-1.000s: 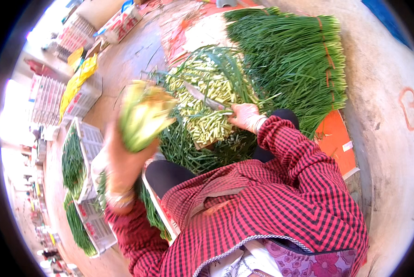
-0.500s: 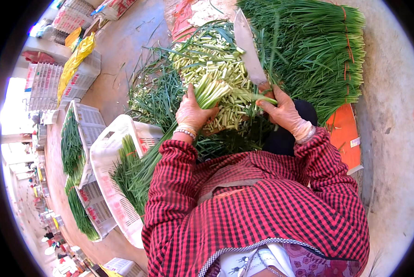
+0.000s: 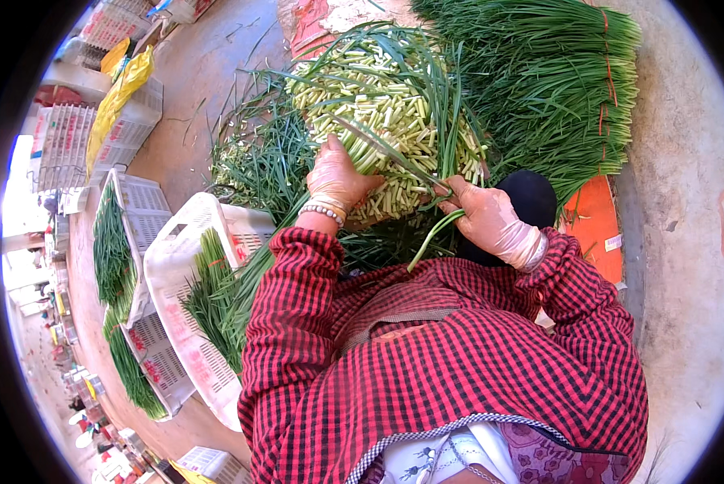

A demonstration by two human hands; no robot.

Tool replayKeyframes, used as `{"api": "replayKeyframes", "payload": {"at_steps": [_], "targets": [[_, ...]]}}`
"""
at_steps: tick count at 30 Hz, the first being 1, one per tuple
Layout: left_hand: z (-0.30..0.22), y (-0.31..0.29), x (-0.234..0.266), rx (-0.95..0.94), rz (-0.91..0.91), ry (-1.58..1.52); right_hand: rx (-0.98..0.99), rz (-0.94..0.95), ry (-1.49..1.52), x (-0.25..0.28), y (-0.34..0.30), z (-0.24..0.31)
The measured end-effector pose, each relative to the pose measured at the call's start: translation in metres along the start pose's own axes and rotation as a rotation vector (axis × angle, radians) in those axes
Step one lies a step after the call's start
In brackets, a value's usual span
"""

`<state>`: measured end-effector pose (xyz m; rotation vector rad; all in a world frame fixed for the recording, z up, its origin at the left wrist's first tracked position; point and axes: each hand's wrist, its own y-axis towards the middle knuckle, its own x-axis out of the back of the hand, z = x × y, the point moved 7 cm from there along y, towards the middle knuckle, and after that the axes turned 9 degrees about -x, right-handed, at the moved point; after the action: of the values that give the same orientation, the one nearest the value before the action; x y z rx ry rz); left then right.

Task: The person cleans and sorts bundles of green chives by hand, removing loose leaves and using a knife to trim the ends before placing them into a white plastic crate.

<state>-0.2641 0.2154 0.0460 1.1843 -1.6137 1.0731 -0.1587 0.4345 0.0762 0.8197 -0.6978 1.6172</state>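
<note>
My left hand (image 3: 335, 179), a beaded bracelet at its wrist, is closed around a bunch of garlic chives (image 3: 267, 256). The pale stem ends point away from me, and the green leaves trail back beside my left sleeve. My right hand (image 3: 486, 216), in a thin clear glove, grips a knife (image 3: 393, 155) by its handle, which the fingers mostly hide. The blade now reaches left across the stem ends, seen nearly edge-on; whether it touches them I cannot tell. A few loose green stalks (image 3: 433, 239) hang from the right hand. Beyond both hands lies a heap of cut pale stem pieces (image 3: 378, 89).
Bundled chives (image 3: 539, 97) tied with red bands are stacked at the far right, above an orange board (image 3: 594, 222). At my left stands a white plastic crate (image 3: 168, 278) holding chives, with more crates (image 3: 140, 206) behind. Loose leaves (image 3: 273, 149) litter the floor.
The knife has swung from pointing away to lying leftward over the stem ends. My right hand has dropped slightly toward me, with loose stalks now hanging nearer my lap. The left hand keeps its grip.
</note>
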Motion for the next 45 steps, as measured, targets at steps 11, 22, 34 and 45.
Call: {"api": "replayKeyframes", "payload": {"at_steps": [11, 22, 34, 45], "targets": [[0.008, 0.004, -0.004, 0.065, 0.061, 0.012, -0.053, 0.093, -0.108, 0.000, 0.008, 0.004], [0.003, 0.002, -0.006, 0.030, -0.023, 0.006, -0.039, 0.284, -0.268, -0.016, 0.041, 0.012], [0.006, 0.006, -0.009, 0.029, 0.008, 0.031, -0.123, 0.364, -0.243, -0.049, 0.094, 0.021], [0.019, 0.008, -0.016, 0.030, -0.007, -0.094, -0.150, 0.315, -0.324, -0.105, 0.130, -0.006]]}}
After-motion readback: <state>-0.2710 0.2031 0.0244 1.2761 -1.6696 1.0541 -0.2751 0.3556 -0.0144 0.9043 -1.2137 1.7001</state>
